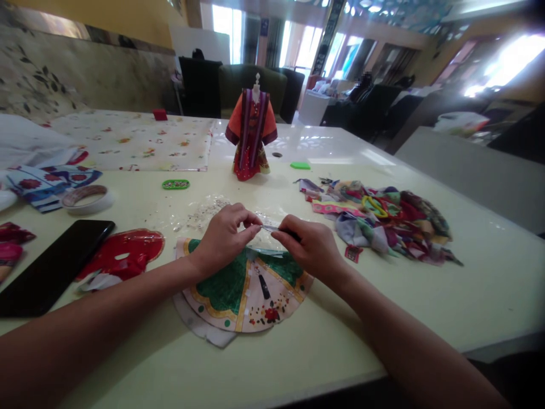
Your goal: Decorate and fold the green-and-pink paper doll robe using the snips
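My left hand (223, 238) and my right hand (309, 247) meet above the table, just over a fan-shaped printed costume piece (242, 289) in green, cream and gold. My right fingers grip a small black-handled tool (286, 232) with a thin silver end. That silver end reaches my left fingertips, which pinch at it; anything thin held there is too small to make out. Beneath my hands, the fan piece lies flat on a pale cloth backing (200, 324). A crinkled clear plastic sheet (204, 218) lies just beyond my left hand.
A miniature orange and red robe on a dress form (251, 139) stands ahead. A heap of colourful fabric scraps (378, 218) lies right; a black phone (51, 267), a red cut-out (123, 255) and a tape roll (87, 199) lie left. A seated person (361, 88) is far back.
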A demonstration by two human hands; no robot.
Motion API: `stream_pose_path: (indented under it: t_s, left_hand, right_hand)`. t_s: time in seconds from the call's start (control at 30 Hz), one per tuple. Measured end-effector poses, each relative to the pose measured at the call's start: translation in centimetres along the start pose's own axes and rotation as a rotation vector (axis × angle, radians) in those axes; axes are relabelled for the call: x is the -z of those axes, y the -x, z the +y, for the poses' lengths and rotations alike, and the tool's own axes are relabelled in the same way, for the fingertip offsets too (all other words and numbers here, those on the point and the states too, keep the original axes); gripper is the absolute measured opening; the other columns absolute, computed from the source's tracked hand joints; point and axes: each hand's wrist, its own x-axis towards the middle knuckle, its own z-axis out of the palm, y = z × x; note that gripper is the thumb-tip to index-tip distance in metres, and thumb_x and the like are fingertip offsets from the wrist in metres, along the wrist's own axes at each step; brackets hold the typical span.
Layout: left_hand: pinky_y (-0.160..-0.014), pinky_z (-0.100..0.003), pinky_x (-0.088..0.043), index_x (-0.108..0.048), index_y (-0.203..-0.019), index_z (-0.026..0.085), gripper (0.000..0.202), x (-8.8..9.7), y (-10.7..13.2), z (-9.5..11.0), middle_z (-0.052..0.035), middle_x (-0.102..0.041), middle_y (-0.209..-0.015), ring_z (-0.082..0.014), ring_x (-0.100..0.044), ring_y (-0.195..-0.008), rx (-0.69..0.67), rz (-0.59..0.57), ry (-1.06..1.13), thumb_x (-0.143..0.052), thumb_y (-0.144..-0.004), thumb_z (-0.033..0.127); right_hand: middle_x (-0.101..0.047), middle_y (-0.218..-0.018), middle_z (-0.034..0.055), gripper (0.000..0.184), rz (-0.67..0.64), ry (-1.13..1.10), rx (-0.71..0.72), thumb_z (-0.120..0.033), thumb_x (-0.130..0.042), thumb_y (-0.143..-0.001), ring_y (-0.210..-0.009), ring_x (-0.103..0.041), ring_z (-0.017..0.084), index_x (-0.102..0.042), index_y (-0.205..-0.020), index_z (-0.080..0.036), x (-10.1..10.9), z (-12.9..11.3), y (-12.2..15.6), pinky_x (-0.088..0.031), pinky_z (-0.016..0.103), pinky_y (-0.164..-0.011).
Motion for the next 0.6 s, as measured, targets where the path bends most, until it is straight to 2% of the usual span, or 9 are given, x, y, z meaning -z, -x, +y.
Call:
stream_pose_path:
  t_s: [0.13, 0.3, 0.6]
  left_hand:
    - [-0.081, -0.033, -0.041, -0.067, -0.081, 0.019, 0.008, 0.03, -0.05, 0.03, -0.003, -0.061, -0.082, -0.0187, -0.055, -0.087, -0.073, 0.042, -0.065, -0.061, -0.085, 0.021]
    - [-0.08, -0.032, -0.041, -0.067, -0.081, 0.019, 0.007, 0.05, -0.06, -0.08, -0.0023, -0.061, -0.081, -0.0178, -0.054, -0.085, -0.06, 0.032, -0.003, -0.062, -0.085, 0.022]
    - [-0.07, -0.028, -0.043, -0.066, -0.077, 0.019, 0.011, 0.26, -0.23, -0.41, -0.0008, -0.061, -0.079, -0.0139, -0.054, -0.074, 0.14, -0.083, 0.22, -0.063, -0.082, 0.028]
  right_hand:
    - [-0.056, -0.062, -0.001, 0.031, 0.023, 0.005, 0.017, -0.047, -0.051, -0.091, -0.055, -0.042, 0.011, -0.054, -0.074, -0.021, -0.14, 0.07, 0.04, -0.024, 0.026, -0.056]
    - [-0.054, -0.06, -0.002, 0.031, 0.026, -0.069, -0.008, -0.046, -0.052, -0.09, -0.054, -0.04, 0.011, -0.052, -0.071, -0.021, -0.11, -0.13, 0.1, -0.025, 0.026, -0.055]
    - [-0.056, -0.062, -0.0013, 0.029, 0.05, -0.1, -0.013, -0.044, -0.055, -0.089, -0.057, -0.043, 0.012, -0.052, -0.071, -0.021, -0.17, -0.21, 0.19, -0.027, 0.026, -0.056]
